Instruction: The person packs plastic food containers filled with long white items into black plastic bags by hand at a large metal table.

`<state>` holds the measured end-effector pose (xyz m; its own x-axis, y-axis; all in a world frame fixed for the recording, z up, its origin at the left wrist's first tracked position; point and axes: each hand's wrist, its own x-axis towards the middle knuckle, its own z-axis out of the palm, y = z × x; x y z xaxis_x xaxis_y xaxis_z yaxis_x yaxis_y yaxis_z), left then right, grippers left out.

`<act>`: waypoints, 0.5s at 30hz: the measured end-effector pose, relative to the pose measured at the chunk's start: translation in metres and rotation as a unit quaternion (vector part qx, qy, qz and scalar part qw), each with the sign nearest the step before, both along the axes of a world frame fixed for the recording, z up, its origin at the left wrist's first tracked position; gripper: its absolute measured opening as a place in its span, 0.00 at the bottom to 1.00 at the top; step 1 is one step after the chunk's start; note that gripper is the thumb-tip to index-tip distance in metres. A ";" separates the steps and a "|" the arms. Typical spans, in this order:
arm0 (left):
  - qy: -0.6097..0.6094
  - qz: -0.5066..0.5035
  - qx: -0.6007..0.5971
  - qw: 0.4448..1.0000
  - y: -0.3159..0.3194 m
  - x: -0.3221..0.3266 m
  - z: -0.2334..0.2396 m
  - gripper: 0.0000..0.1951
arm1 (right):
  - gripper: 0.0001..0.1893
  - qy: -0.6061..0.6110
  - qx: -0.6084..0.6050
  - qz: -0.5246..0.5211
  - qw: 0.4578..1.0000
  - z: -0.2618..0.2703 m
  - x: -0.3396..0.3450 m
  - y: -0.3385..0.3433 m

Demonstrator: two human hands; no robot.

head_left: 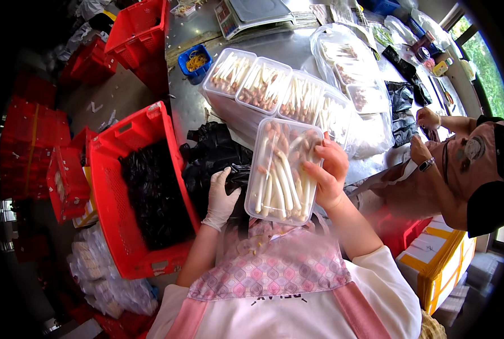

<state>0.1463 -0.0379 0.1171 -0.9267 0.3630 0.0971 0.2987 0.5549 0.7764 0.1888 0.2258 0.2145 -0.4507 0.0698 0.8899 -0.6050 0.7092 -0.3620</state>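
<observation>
A clear plastic box [283, 171] of long white stalks with pinkish-brown ends is tilted towards me in front of my chest. My bare right hand [331, 171] grips its right side, thumb over the face. Black plastic bags [216, 146] lie at the table edge, left of the box. My left hand [220, 199], in a whitish glove, has thumb and fingers on the black plastic just beside the box. Beyond, a row of similar filled boxes [264, 84] stands on the table, and more filled boxes [366, 98] sit in a clear bag.
At my left stands a red crate [101, 203] lined with black plastic. A blue basket [195, 63] of rubber bands and a weighing scale [256, 15] are on the metal table [188, 99]. A co-worker [459, 156] works at the right, near a taped foam box [436, 258].
</observation>
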 end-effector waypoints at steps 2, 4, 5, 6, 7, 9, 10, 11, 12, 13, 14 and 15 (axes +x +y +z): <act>0.021 0.030 -0.005 0.999 0.002 -0.001 0.001 0.23 | 0.19 0.010 0.003 -0.002 1.000 0.001 0.000 0.001; -0.023 0.058 -0.012 0.998 0.004 -0.002 0.007 0.20 | 0.20 -0.056 -0.061 0.017 0.996 0.006 -0.001 -0.004; -0.045 0.072 -0.016 0.996 0.005 -0.003 0.008 0.18 | 0.21 -0.089 -0.093 0.026 0.991 0.009 -0.001 -0.006; -0.075 0.126 0.042 0.988 0.006 -0.001 0.006 0.13 | 0.23 -0.145 -0.088 0.033 0.985 0.014 0.000 -0.007; -0.099 0.139 0.063 0.983 0.002 -0.003 -0.003 0.13 | 0.22 -0.224 -0.143 0.089 0.960 0.003 0.000 -0.004; -0.150 0.163 0.104 0.970 -0.006 -0.007 -0.020 0.12 | 0.21 -0.238 -0.259 0.180 0.919 -0.009 0.002 -0.013; -0.177 0.180 0.136 0.958 -0.005 -0.007 -0.021 0.12 | 0.20 -0.244 -0.267 0.189 0.913 -0.013 0.002 -0.014; -0.163 0.184 0.130 0.960 -0.005 -0.008 -0.023 0.12 | 0.20 -0.250 -0.275 0.198 0.907 -0.017 0.001 -0.015; -0.148 0.192 0.124 0.962 -0.006 -0.007 -0.025 0.12 | 0.19 -0.257 -0.283 0.209 0.900 -0.020 0.001 -0.017; -0.134 0.199 0.118 0.964 -0.007 -0.006 -0.028 0.12 | 0.19 -0.251 -0.273 0.211 0.904 -0.022 0.001 -0.018; -0.141 0.206 0.123 0.960 -0.008 -0.005 -0.030 0.12 | 0.18 -0.245 -0.262 0.214 0.909 -0.024 0.001 -0.019; -0.149 0.212 0.130 0.957 -0.008 -0.005 -0.030 0.12 | 0.17 -0.239 -0.250 0.215 0.913 -0.026 0.001 -0.019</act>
<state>0.1410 -0.0457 0.0870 -0.9861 -0.0516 -0.1582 -0.1662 0.3543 0.9203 0.1896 0.2064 0.1886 -0.8608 0.1388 0.4897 -0.4768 0.1169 -0.8712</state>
